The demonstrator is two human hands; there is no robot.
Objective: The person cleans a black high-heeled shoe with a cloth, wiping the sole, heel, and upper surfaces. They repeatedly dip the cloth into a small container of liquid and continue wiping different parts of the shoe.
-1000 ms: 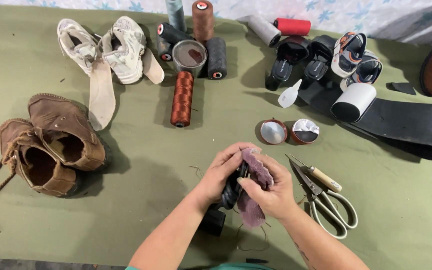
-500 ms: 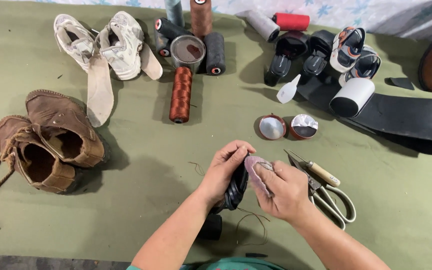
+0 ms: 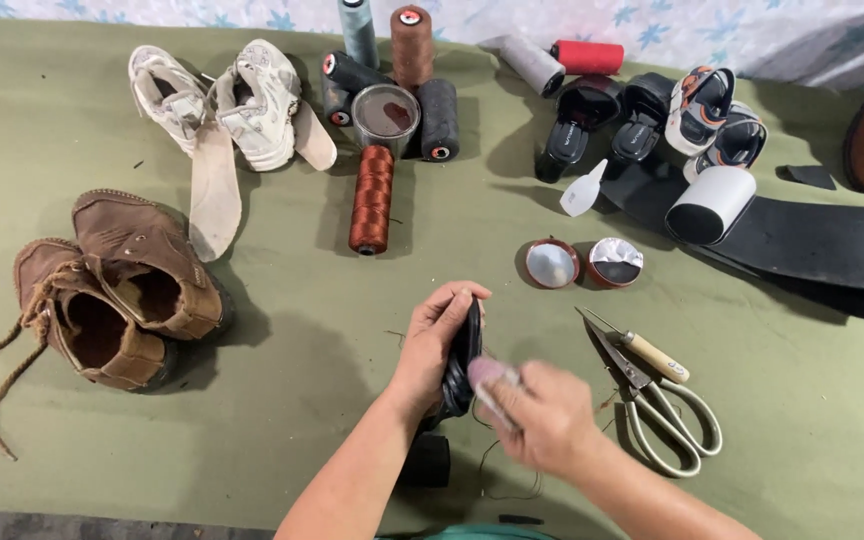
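My left hand [image 3: 434,340] grips a black shoe [image 3: 462,362] upright on the green cloth, fingers curled over its top edge. My right hand [image 3: 540,412] holds a small mauve cloth [image 3: 488,373] bunched in its fingers and presses it against the shoe's right side. A black heel block [image 3: 425,458] shows below my left wrist. Loose dark thread [image 3: 507,478] lies under my right forearm.
Large scissors [image 3: 652,400] and an awl with a wooden handle [image 3: 652,355] lie right of my hands. Two open round tins [image 3: 582,262] sit beyond. Brown boots [image 3: 112,290] at left, white sneakers [image 3: 222,95], thread spools [image 3: 372,198], black sandals [image 3: 602,120] and a black rubber sheet [image 3: 822,245] farther back.
My right hand has slid down the shoe with the mauve cloth, which is now mostly bunched inside the fingers. My left hand keeps hold of the shoe.
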